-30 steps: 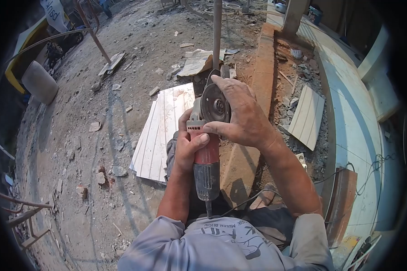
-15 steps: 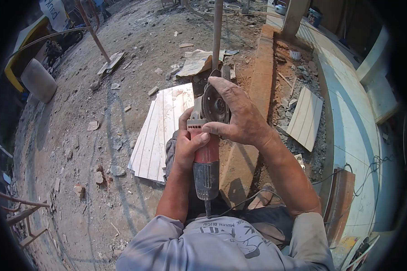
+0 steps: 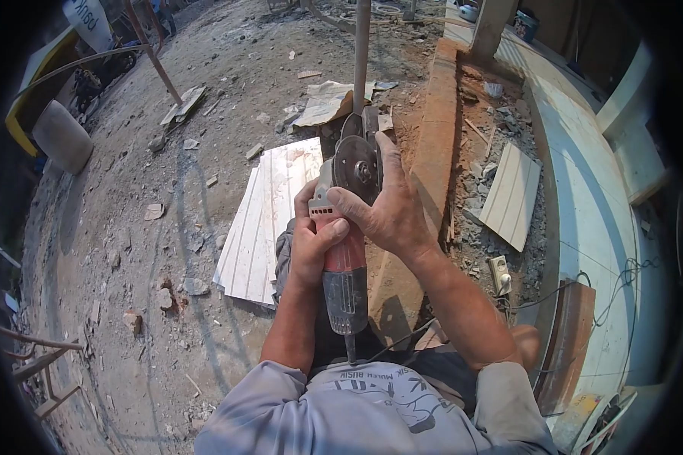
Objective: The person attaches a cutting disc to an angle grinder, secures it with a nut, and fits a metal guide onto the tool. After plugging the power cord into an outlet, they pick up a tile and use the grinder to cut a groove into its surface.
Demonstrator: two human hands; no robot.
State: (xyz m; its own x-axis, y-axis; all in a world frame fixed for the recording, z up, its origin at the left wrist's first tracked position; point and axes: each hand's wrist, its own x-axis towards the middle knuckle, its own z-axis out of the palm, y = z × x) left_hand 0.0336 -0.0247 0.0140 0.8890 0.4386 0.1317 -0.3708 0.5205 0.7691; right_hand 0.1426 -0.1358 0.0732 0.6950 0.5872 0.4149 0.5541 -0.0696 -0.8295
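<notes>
A red and black angle grinder (image 3: 344,273) stands upright in front of my chest, its disc (image 3: 354,168) at the top. My left hand (image 3: 316,241) is wrapped round the red body just below the metal head. My right hand (image 3: 387,197) is at the disc's right side, thumb near the grinder's head and fingers spread upward along the disc edge. Whether the right fingers grip the disc or only touch it is hard to tell. The cable end of the grinder points down to my shirt.
Pale grooved panels (image 3: 269,220) lie on the rubble ground, with another panel (image 3: 512,197) at right. A brick edge (image 3: 436,129) runs beside me. A white socket block (image 3: 500,275) and cables lie right. A pole (image 3: 361,53) rises behind the disc.
My right hand has moved down, its thumb now nearer the grinder's head. More of the disc's face shows. The socket block and my right knee have come into clearer view.
</notes>
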